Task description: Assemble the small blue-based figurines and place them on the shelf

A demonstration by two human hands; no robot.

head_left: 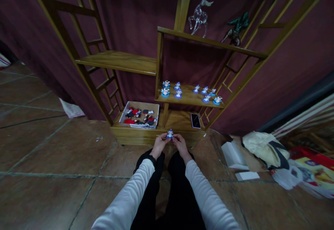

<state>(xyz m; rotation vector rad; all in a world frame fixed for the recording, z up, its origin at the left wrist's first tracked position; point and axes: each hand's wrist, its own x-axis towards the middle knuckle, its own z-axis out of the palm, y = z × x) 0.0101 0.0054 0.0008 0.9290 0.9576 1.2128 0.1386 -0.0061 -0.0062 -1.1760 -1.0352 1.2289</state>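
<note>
A small purple-and-white figurine [170,134] is held upright in front of the low shelf, pinched from both sides. My left hand [159,144] grips its left side, and my right hand [180,143] has the other side. Beyond my hands, several similar figurines stand on the raised shelf [188,99]: purple ones such as the figurine [178,93] and blue-based ones such as the figurine [165,92]. An open cardboard box [139,105] to the left holds several red and black figurines [133,112] lying jumbled.
A phone [195,120] lies on the lower right board. Higher up stand a clear deer ornament [199,16] and a dark green figure [236,28]. On the floor at right are a white box [234,155], a cream bag [264,148] and plastic bags [289,176].
</note>
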